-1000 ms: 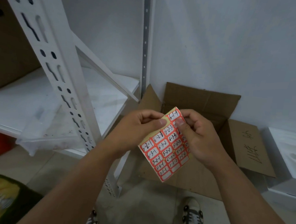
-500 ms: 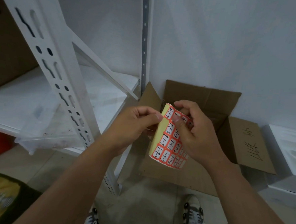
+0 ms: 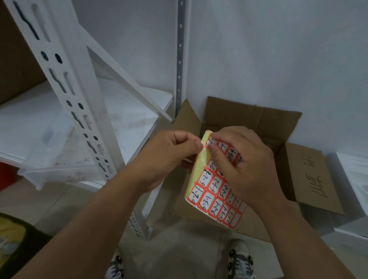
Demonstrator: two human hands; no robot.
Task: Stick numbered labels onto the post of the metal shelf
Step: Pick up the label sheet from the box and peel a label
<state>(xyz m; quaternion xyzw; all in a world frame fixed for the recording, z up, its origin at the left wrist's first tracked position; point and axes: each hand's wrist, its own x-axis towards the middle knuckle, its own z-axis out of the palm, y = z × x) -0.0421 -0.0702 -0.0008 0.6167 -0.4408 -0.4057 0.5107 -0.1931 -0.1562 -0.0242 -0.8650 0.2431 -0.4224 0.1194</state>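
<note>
On the left stands the white metal shelf post (image 3: 58, 82), slanted in view, with slots and round holes, beside a clear plastic bin (image 3: 53, 163) on the shelf. At centre, the left hand (image 3: 166, 157) pinches the yellow backing edge of the curled label sheet (image 3: 212, 189), red-bordered with handwritten numbers. The right hand (image 3: 244, 165) pinches its top corner. Behind lies an open cardboard box (image 3: 302, 176).

Hidden and cropped parts around the label sheet

The right hand (image 3: 245, 165) covers the label sheet's (image 3: 213, 191) upper right labels; the slotted shelf post (image 3: 59, 74) runs off the frame's top left, and both shoes (image 3: 240, 267) are cropped at the bottom edge.
</note>
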